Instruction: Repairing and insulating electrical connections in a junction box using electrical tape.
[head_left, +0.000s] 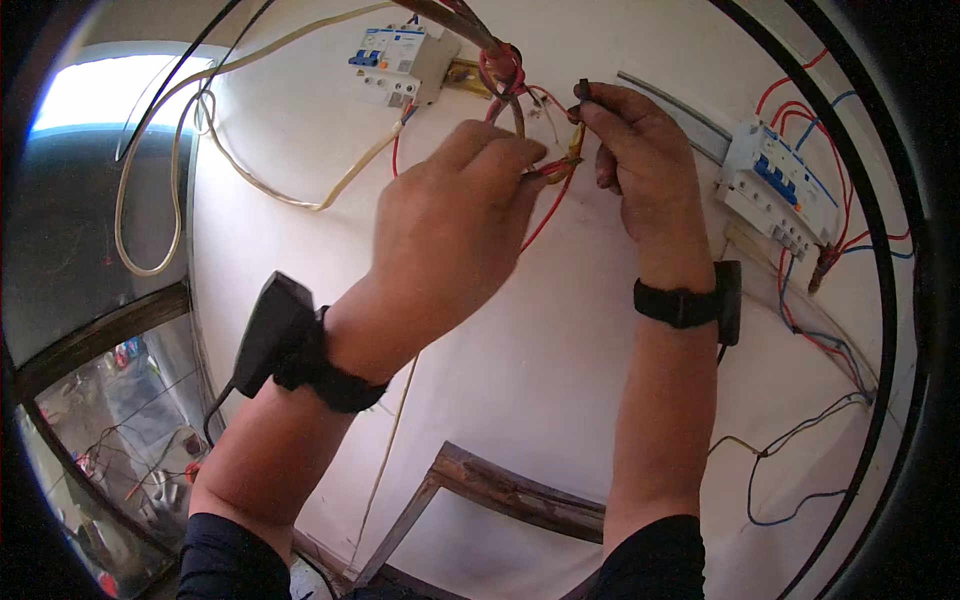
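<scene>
My left hand (pixel 450 215) is closed, thumb and fingers pinched round red wires (pixel 549 168) in front of the pale wall. The red wires meet a yellowish-brown wrapped joint (pixel 574 150) just right of those fingertips. Above this joint, my right hand (pixel 645 140) pinches a small dark strip (pixel 583 92) between thumb and forefinger; its exact kind is unclear. A bundle of red and brown wires (pixel 502 68) hangs down from the top, knotted with red wire, right above my left hand. Both wrists wear black straps with a black box.
A white circuit breaker (pixel 400 58) with a blue switch is mounted upper left, with a cream cable (pixel 300 200) looping from it. Another breaker (pixel 780 185) with red and blue wires sits at right. Thick black cables (pixel 880 250) curve down the right side. A brown wooden frame (pixel 510 490) stands below.
</scene>
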